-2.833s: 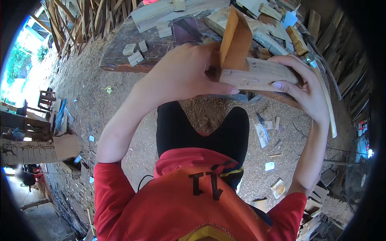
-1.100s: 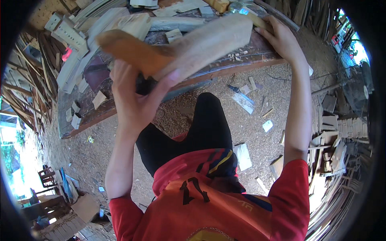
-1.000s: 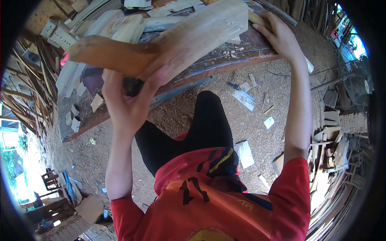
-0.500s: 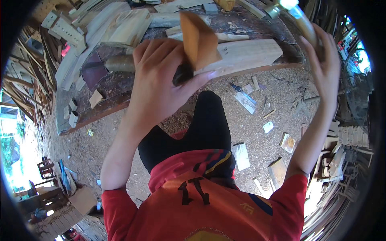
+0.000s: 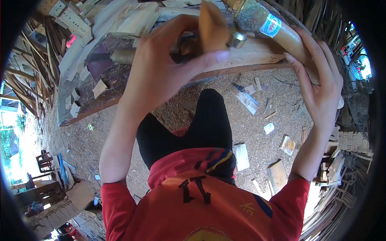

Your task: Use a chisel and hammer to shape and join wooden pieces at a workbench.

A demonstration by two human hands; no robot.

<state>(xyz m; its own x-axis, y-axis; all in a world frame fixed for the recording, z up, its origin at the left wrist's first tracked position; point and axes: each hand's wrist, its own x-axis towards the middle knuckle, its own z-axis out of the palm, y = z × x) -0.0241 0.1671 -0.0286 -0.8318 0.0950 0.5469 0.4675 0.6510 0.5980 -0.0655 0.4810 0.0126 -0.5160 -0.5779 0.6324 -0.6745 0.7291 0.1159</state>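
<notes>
My left hand [image 5: 157, 64] is closed round an angular orange-brown wooden block [image 5: 213, 28], holding it up over the workbench with the thumb along its near side. Something dark shows in the gap of that grip, but I cannot make out what it is. In my right hand [image 5: 321, 80] is a hammer [image 5: 291, 42], its pale handle bearing a round label. The shiny metal hammer head sits right beside the block; whether they touch is unclear. Beneath both lies a pale wooden plank [image 5: 259, 52] along the bench's near edge.
The dark workbench [image 5: 90, 106] carries more pale boards [image 5: 132, 22], small offcuts [image 5: 99, 88] and a brown cylinder [image 5: 122, 56]. On the shavings-covered floor lie a flat blade-like tool [image 5: 246, 100] and scrap boards [image 5: 241, 156]. Wood stacks [image 5: 24, 76] stand at both sides.
The hammer has come down and left, its head now beside the block. My left hand and the block have shifted slightly right and up.
</notes>
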